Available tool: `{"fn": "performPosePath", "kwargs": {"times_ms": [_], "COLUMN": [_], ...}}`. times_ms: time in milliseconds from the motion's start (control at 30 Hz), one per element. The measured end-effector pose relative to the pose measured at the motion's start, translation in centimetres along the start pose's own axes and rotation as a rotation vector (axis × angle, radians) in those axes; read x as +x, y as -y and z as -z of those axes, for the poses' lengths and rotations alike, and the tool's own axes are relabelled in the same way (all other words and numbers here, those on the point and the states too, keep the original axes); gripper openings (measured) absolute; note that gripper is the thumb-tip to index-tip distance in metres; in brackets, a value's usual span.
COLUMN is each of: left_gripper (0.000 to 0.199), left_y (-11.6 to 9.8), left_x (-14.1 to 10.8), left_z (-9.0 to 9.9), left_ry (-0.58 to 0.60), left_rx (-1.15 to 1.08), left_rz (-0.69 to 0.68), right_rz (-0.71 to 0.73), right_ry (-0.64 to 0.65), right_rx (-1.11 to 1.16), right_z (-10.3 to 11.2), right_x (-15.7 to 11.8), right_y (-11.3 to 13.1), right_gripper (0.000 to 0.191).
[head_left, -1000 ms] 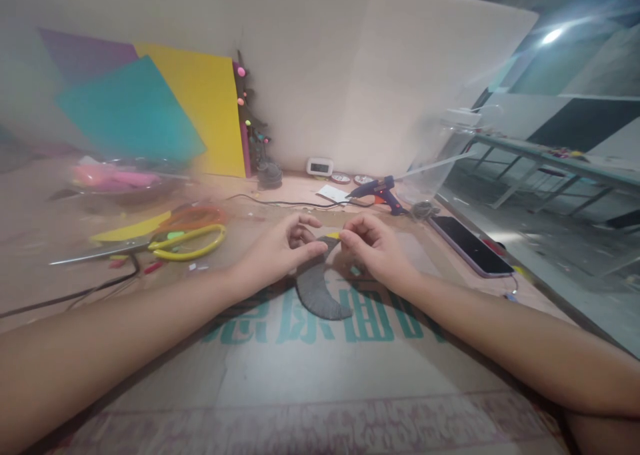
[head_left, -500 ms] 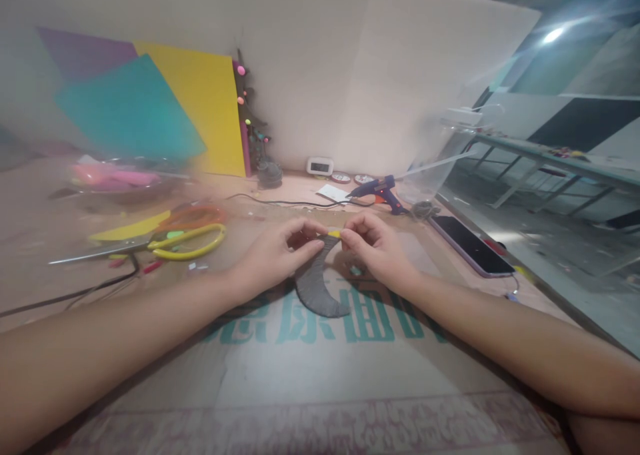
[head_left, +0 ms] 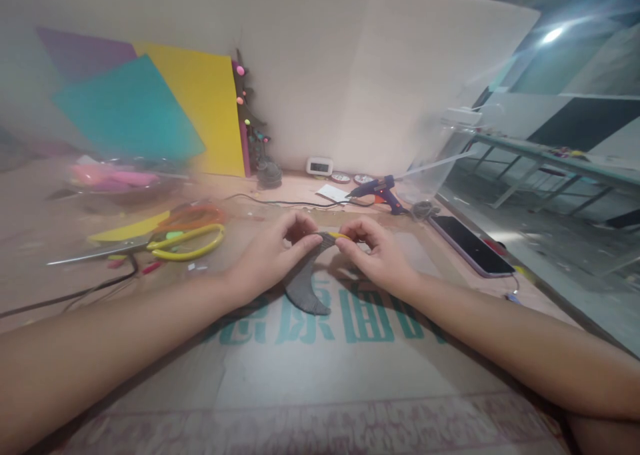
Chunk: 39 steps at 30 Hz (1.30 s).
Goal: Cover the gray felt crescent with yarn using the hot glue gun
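A grey crescent shape (head_left: 306,286), with a finely ribbed, wrapped-looking surface, hangs from my fingers above the printed sheet. My left hand (head_left: 280,251) pinches its upper end between thumb and fingers. At that same end a small yellow strip (head_left: 339,235) sticks out to the right. My right hand (head_left: 377,255) is closed on the strip's outer end, thumb against fingertips. How the strip joins the crescent is partly hidden by my fingers. The lower tip of the crescent points right.
Yellow-handled scissors (head_left: 187,243) lie at the left among scraps. A dark blue glue gun (head_left: 376,188) stands behind my hands, its cord running left. A phone (head_left: 470,245) lies at the right edge. Behind are a small white clock (head_left: 319,167) and coloured sheets (head_left: 217,108).
The crescent has tilted, its lower tip swinging left. More of the yellow strip now shows, stretched rightward between my hands. My right hand has shifted slightly right.
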State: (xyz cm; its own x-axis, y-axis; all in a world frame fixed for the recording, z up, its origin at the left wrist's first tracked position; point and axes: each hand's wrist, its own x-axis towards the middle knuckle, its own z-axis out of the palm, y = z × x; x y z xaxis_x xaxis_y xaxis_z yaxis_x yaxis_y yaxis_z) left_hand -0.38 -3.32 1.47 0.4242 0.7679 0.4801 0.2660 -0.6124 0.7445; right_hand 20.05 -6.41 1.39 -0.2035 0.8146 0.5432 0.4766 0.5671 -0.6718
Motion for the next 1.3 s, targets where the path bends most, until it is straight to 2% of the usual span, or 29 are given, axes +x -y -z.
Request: {"fn": "performPosePath", "kwargs": {"times_ms": [133, 267, 400, 467, 500, 567, 633, 700, 800, 967, 1033, 1100, 1133, 1200, 1300], "left_gripper": [0.019, 0.019, 0.022, 0.024, 0.027, 0.035, 0.039, 0.041, 0.045, 0.046, 0.042, 0.038, 0.036, 0.035, 0.037], "left_y": [0.3, 0.1, -0.5, -0.8, -0.9, -1.0, -1.1, -1.0, -0.5, 0.1, 0.2, 0.3, 0.4, 0.7, 0.9], "left_x": [0.0, -0.1, -0.2, -0.2, -0.3, -0.3, -0.3, -0.2, 0.3, 0.9, 1.0, 1.0, 1.0, 1.0, 1.0], "left_z": [0.0, 0.1, 0.3, 0.4, 0.5, 0.5, 0.6, 0.6, 0.5, 0.2, 0.2, 0.2, 0.3, 0.3, 0.4], "left_ry": [-0.036, -0.048, -0.167, -0.206, -0.185, -0.071, 0.056, 0.134, 0.156, 0.159, 0.129, 0.075, 0.047, 0.008, 0.009], "left_rx": [-0.035, -0.017, 0.133, 0.190, 0.194, 0.155, 0.062, -0.078, -0.253, -0.303, -0.292, -0.280, -0.278, -0.286, -0.288], "left_rz": [0.030, 0.004, -0.041, -0.041, -0.028, 0.012, 0.035, 0.057, 0.141, 0.324, 0.341, 0.334, 0.332, 0.324, 0.315], "right_rz": [0.020, 0.063, 0.260, 0.399, 0.467, 0.583, 0.674, 0.722, 0.739, 0.805, 0.796, 0.708, 0.641, 0.480, 0.271], "right_ry": [-0.013, -0.033, -0.117, -0.046, 0.006, 0.076, 0.058, 0.022, -0.002, 0.075, 0.132, 0.165, 0.157, 0.116, 0.111], "right_rx": [0.011, -0.014, -0.134, -0.233, -0.281, -0.366, -0.420, -0.456, -0.486, -0.522, -0.524, -0.492, -0.461, -0.389, -0.312], "right_z": [0.0, 0.0, 0.4, 0.9, 1.2, 1.6, 1.8, 1.7, 1.5, 1.1, 0.9, 0.7, 0.7, 0.6, 0.4], "right_x": [0.0, 0.0, -0.2, -0.3, -0.4, -0.4, -0.4, -0.3, -0.1, 0.0, -0.1, -0.3, -0.3, -0.4, -0.3], "right_y": [0.0, 0.1, 1.0, 1.7, 2.0, 2.2, 1.9, 1.2, 0.3, -0.1, 0.0, 0.0, 0.0, -0.1, -0.2], "right_gripper": [0.011, 0.011, 0.009, 0.012, 0.014, 0.016, 0.017, 0.019, 0.019, 0.017, 0.015, 0.009, 0.007, 0.018, 0.026]}}
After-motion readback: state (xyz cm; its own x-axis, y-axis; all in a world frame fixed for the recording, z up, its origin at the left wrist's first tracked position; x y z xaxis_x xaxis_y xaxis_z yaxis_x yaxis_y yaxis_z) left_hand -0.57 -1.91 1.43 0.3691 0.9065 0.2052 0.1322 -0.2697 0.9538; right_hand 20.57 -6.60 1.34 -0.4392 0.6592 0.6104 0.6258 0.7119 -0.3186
